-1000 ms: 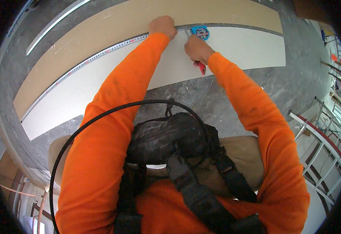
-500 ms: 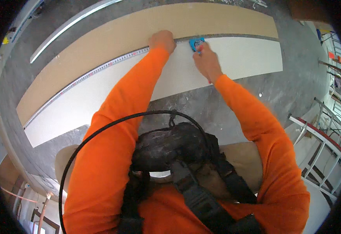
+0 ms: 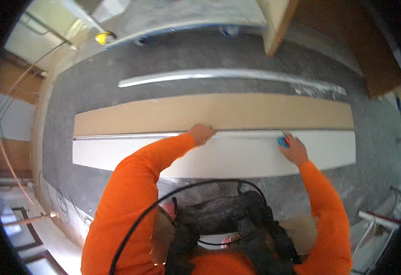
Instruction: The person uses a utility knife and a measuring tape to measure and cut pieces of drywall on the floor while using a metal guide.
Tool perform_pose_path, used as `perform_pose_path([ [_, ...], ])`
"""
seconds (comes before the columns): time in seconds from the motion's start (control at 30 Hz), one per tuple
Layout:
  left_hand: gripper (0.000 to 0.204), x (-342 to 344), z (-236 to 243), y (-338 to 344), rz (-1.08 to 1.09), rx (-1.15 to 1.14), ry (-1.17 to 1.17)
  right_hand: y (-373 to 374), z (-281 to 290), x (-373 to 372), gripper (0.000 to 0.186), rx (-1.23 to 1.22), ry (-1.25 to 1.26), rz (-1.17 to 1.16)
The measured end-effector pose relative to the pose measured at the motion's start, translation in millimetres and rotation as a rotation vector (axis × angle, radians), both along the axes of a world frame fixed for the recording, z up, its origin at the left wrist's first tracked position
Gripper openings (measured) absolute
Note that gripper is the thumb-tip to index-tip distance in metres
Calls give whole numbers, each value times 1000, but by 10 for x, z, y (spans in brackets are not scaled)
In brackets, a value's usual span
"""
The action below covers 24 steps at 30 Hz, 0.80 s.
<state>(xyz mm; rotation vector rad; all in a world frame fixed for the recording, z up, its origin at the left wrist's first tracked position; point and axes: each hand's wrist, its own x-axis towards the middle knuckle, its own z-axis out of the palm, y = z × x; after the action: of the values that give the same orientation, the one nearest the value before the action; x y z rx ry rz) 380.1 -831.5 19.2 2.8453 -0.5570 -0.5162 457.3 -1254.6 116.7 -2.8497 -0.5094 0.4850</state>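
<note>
The right hand (image 3: 295, 150) grasps a tape measure (image 3: 282, 142) over the white board (image 3: 241, 160). The left hand (image 3: 202, 134) curls at that board's edge, grip unclear.

tape case (image 3: 282, 142): partly hidden by right grip (image 3: 296, 150) | blade (image 3: 131, 135): blurred | sleeves (image 3: 122, 201): cut off

Wide fisheye view from the head — down onto the hands (image 3: 202, 134).

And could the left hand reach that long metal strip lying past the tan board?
Probably, leaning forward: between the left hand and the metal strip only the flat tan board and grey floor show.
</note>
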Motion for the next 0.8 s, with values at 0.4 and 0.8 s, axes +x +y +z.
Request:
perform_pose_path([
  [0.4, 23, -2137, 341, 2008, 534, -343, 115, 86, -279, -1174, 47, 356, 304, -102],
  [0.8, 19, -2581, 383, 1784, 810, -477, 368, 252, -268, -1066, 38, -41, 311, 21],
])
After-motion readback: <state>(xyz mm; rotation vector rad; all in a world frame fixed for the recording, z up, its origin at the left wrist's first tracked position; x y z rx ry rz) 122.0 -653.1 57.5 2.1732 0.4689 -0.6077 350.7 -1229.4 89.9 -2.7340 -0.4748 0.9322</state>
